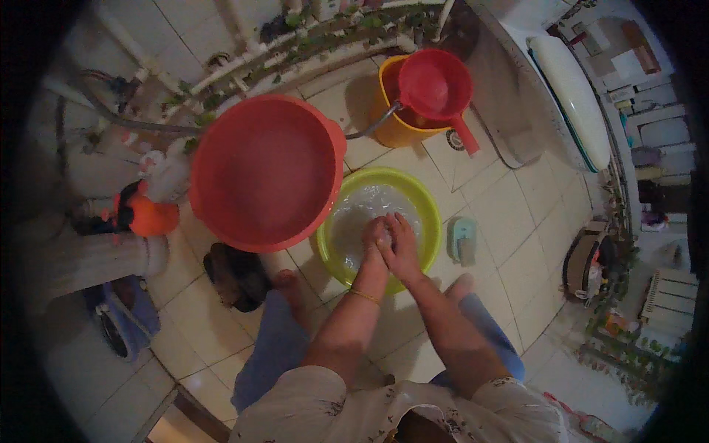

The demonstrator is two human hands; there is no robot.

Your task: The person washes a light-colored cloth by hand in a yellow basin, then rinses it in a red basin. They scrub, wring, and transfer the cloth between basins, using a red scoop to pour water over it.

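My left hand [374, 235] and my right hand [403, 245] are pressed together above a lime-green plastic basin [433, 221]. Cloudy water with bright ripples lies in the basin. The left fingers are curled in, and the right hand rests along them. Whether anything small is between the palms is hidden. A bracelet [364, 297] circles my left wrist. On the tiles just right of the basin sits a pale green soap dish [457, 228], with a bar of soap [467, 252] at its near end.
A large red plastic tub [266, 166] stands at the left, against the green basin's rim. Behind are a yellow bucket [407, 135] and a red dipper [435, 83] over its mouth. A grey hose [160, 128] passes behind the tub. A dark object [238, 277] lies by my left foot.
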